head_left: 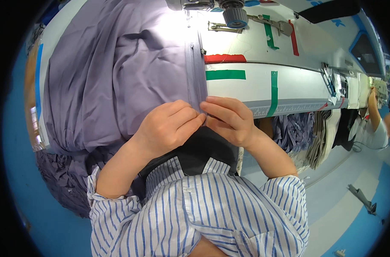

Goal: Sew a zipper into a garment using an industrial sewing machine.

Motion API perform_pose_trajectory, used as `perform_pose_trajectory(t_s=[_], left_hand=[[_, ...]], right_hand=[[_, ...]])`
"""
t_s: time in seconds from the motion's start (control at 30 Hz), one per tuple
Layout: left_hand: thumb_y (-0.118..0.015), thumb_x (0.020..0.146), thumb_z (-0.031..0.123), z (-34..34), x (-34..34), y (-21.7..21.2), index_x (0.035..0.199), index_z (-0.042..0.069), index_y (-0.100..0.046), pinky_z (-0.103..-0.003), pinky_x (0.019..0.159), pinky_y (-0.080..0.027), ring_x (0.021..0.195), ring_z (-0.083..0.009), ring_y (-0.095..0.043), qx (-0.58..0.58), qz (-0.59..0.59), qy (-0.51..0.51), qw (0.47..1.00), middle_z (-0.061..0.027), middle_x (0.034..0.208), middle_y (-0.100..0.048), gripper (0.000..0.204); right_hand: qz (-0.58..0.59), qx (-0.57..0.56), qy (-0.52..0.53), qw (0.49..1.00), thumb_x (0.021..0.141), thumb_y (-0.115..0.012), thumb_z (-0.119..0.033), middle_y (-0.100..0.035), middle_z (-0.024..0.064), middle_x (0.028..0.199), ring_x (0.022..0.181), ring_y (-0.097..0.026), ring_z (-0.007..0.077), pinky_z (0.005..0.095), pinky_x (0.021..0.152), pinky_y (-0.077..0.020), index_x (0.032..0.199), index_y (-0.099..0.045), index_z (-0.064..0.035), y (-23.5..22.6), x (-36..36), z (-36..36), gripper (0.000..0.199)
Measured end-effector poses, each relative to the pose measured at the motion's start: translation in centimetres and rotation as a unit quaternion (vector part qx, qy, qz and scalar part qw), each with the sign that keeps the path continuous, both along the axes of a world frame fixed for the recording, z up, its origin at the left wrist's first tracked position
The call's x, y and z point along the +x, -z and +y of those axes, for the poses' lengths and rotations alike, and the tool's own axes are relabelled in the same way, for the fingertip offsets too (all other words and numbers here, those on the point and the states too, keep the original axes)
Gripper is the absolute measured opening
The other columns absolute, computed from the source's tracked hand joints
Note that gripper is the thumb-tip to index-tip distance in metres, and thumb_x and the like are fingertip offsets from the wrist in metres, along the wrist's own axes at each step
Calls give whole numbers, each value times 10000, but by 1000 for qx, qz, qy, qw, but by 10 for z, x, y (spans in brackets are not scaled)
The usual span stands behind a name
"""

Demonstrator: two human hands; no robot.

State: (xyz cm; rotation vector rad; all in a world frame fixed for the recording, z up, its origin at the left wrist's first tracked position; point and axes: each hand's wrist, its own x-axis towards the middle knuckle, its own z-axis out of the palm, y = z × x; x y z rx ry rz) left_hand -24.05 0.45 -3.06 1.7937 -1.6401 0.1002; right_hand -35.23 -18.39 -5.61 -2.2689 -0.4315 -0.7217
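Observation:
A large piece of purple-grey fabric (156, 81) is spread over the table's left side, with creases and gathers in it. Its right edge forms a narrow, straight stitched band (195, 73) that runs from the sewing machine toward me. My left hand (171, 124) is closed on the near end of this band, fingertips pinched together. Close beside it, my right hand (231, 120) pinches the same edge from the right. The fingertips of both hands nearly meet, and the bit of cloth between them is mostly hidden.
The sewing machine head with a grey knob (235, 18) is at the top, its light shining on the fabric. Green tape (225, 75) and a ruler strip (293, 106) mark the white table. More purple fabric (66, 175) hangs lower left. Another person's arm (373, 107) shows far right.

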Motion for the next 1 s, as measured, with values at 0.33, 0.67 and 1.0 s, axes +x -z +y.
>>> perform_pose_trajectory(t_s=[0.33,0.67,1.0], left_hand=[[-779,787,122,-8,35,-24,1090,58,-689,-351,743,-538,919,-258,-652,-28,107,-74,991,-67,1030,-681,323],[-759,785,164,-13,72,5,1211,67,-661,-390,981,-465,1183,-197,-568,53,-51,-73,995,-17,1258,-645,448],[-745,782,148,-23,85,1,1178,74,-681,-393,980,-464,1159,-177,-569,39,-56,-87,994,0,1233,-652,408]], right_hand=[[12,-105,-69,992,688,-752,-46,-722,111,1080,1036,-694,275,367,817,-595,835,-697,-12,-16,5,-6,160],[34,-126,-77,988,663,-752,-52,-724,115,1068,1033,-700,260,352,828,-599,794,-689,-25,-26,6,-9,148],[63,-113,-88,988,654,-734,-47,-722,119,1069,1032,-702,259,351,802,-598,794,-683,-19,-30,20,-17,152]])
